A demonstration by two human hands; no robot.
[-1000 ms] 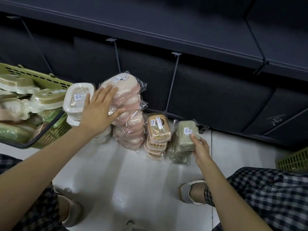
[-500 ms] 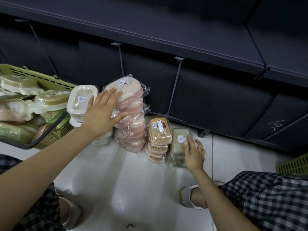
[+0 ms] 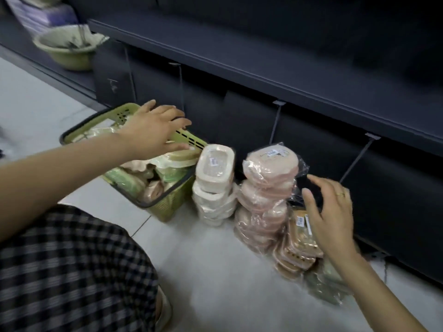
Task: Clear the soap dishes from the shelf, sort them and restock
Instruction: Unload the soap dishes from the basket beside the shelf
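Note:
Wrapped soap dishes stand in stacks on the floor against the dark shelf base: a white stack, a pink stack, a tan stack and a green stack at the right. A green basket at the left holds several mixed soap dishes. My left hand hovers over the basket with fingers spread, touching a tan-lidded dish on top. My right hand is open above the tan stack, beside the pink stack, holding nothing.
The dark shelf runs above the stacks, with thin wire dividers below it. A pale green basin sits on a low shelf at the far left. My checked trouser leg fills the lower left over white floor tiles.
My left hand left the pink stack and moved over to the basket. My right hand let go of the green dish on its stack and rose, open. The view swung left.

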